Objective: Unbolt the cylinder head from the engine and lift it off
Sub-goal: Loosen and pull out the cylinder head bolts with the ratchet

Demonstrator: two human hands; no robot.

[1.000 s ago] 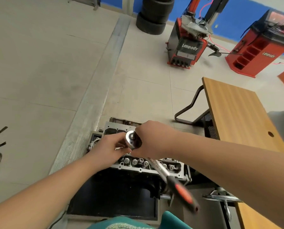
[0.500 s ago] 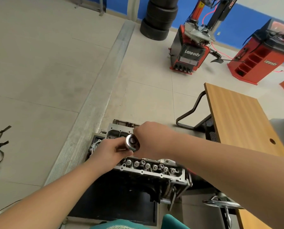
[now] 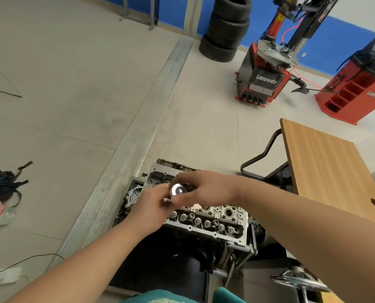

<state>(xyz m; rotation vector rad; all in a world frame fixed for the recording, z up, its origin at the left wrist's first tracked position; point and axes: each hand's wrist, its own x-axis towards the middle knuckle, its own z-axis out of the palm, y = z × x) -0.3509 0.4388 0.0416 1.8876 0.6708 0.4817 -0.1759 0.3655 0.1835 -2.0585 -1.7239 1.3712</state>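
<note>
Head view: the ratchet head (image 3: 177, 189) was pinched between the fingers of the right hand (image 3: 206, 189) and the left hand (image 3: 151, 202) above the cylinder head (image 3: 206, 219), seated on the engine. The handle, visible a second earlier, was hidden; bolt loosening was judged unfinished.

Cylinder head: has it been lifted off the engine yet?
No. The cylinder head sits on the engine, both hands holding a ratchet above it.

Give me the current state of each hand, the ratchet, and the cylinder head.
Left hand: pinches below the ratchet head.
Right hand: grips the ratchet.
Ratchet: round head up, held over the cylinder head; handle hidden.
Cylinder head: seated on the engine, not lifted.
</note>
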